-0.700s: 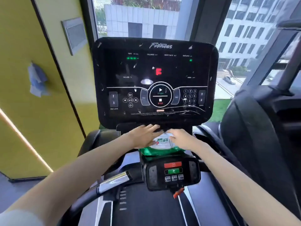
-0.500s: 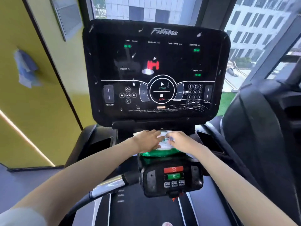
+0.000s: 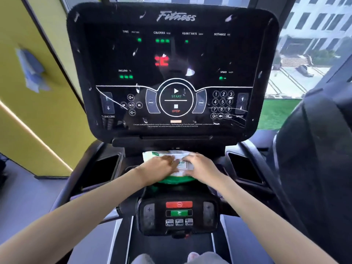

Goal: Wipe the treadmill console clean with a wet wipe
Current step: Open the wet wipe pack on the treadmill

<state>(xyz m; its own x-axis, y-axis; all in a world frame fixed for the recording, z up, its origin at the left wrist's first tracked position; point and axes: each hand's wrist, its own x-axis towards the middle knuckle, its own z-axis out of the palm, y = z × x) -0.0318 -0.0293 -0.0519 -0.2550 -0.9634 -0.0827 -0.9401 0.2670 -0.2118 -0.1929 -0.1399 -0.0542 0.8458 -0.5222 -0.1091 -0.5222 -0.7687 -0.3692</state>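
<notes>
The black treadmill console (image 3: 173, 73) fills the upper middle of the view, lit, with white specks and streaks across its glossy face. Just below it, a green and white pack of wet wipes (image 3: 162, 154) lies on the ledge under the screen. My left hand (image 3: 159, 167) rests on the pack's left side and my right hand (image 3: 202, 167) presses its right side, fingers meeting over the label. Both hands hide most of the pack. No loose wipe is visible.
A small lower control panel (image 3: 179, 214) with red and green buttons sits below the pack. Cup-holder recesses (image 3: 102, 168) flank the ledge. A yellow wall (image 3: 28, 103) stands at left, a window (image 3: 304, 54) behind, and another machine's dark frame (image 3: 320, 159) at right.
The view has come closer to the console, which now looks larger. Both hands stay on the wipe pack, with fingers drawn nearer together over its label.
</notes>
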